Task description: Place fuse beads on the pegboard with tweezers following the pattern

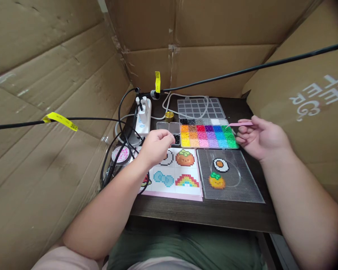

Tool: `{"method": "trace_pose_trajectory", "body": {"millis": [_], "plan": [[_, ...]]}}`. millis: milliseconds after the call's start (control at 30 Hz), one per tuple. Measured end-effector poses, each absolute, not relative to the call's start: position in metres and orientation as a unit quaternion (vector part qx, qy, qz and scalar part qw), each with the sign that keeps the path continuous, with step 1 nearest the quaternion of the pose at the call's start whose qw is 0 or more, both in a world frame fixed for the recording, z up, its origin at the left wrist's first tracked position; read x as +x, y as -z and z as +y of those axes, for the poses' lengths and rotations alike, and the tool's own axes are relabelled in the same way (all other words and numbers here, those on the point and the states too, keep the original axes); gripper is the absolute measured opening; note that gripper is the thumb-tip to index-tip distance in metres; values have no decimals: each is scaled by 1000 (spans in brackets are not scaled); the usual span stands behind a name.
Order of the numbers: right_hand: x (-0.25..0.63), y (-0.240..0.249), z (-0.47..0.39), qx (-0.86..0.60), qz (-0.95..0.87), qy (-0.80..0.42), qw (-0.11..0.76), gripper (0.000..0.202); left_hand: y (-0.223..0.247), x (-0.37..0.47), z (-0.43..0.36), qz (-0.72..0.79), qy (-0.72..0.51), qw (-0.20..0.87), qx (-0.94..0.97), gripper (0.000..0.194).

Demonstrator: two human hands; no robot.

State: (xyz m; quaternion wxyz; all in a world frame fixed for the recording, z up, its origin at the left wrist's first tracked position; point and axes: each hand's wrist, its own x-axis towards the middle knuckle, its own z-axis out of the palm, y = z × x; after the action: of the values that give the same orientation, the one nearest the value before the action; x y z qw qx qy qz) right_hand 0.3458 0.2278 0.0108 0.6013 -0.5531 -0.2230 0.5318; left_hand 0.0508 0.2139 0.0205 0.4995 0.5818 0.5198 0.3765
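My right hand (260,137) is closed around pink tweezers (242,124), whose tip lies over the green cells at the right of the bead box (204,134). My left hand (157,146) is closed, fingertips together beside a small clear case (174,128) with black beads; whatever it may hold is hidden. Below it lies a pattern sheet (169,192) with a persimmon, a bow and a rainbow. On the clear pegboard (242,180) to the right sit a bead egg (221,165) and an orange bead persimmon (216,181).
A power strip (143,122) and looped black cables stand at the left, near a round dish (120,154) of pink beads. An open lid (201,108) and a gold tin (169,116) lie behind. Cardboard walls surround the table; a black cable crosses above.
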Motion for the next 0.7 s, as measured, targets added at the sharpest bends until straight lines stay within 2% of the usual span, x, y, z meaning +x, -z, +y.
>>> {"method": "trace_pose_trajectory", "body": {"millis": [500, 700], "plan": [[347, -11, 227, -557, -230, -531, 596, 38, -21, 51, 212, 533, -333, 451, 634, 26], [349, -8, 229, -558, -234, -531, 593, 36, -17, 51, 211, 530, -360, 431, 635, 34]]}}
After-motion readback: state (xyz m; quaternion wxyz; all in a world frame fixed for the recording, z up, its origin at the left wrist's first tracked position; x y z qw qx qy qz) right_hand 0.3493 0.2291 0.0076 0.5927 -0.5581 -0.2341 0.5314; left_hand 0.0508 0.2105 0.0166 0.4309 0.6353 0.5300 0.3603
